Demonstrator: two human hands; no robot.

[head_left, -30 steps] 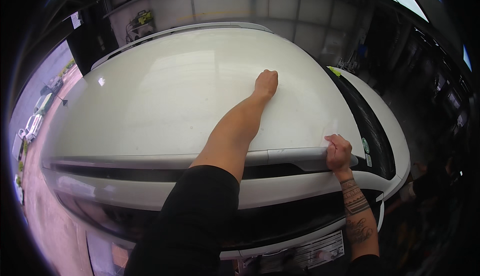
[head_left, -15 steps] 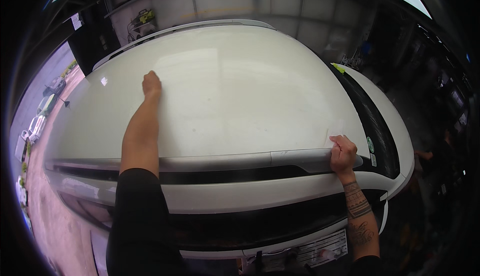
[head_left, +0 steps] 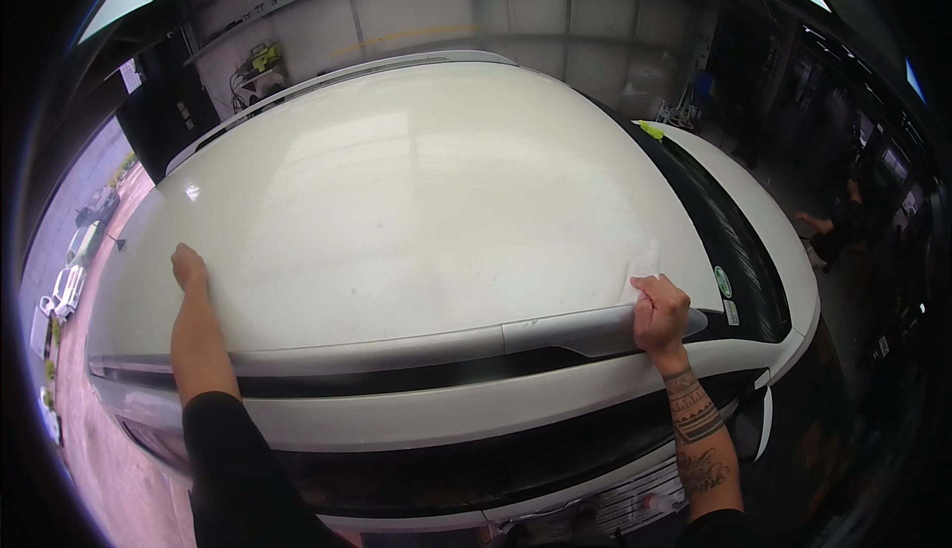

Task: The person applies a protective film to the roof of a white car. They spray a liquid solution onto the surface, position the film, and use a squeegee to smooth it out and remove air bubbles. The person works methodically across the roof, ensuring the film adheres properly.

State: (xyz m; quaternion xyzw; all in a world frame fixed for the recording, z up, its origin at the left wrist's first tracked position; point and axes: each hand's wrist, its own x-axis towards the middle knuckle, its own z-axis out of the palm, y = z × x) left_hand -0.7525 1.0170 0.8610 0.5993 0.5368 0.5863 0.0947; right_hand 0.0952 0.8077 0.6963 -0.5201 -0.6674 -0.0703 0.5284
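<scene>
The white car roof [head_left: 446, 181] fills the middle of the view, with a silver roof rail [head_left: 397, 341] along its near side. My left arm reaches to the roof's left part. There my left hand [head_left: 188, 267] is closed just above or against the paint; what its fingers hold, if anything, is hidden. Beside the right end of the near rail, my right hand [head_left: 660, 312] is closed on a thin, whitish, see-through sheet [head_left: 643, 262]. A corner of that sheet stands up past the fingers; how far it extends cannot be made out.
Right of the roof lies the dark windshield [head_left: 729, 241], with a yellow-green tag [head_left: 651, 130] at its far end. A person [head_left: 843, 223] stands by the hood. A yellow-green machine [head_left: 264, 57] sits near the back wall. Parked vehicles [head_left: 69, 285] show outside at left.
My left hand has moved left and nearer to me across the roof. My right hand stays closed by the rail end. The view has shifted slightly, and more of the person at right shows.
</scene>
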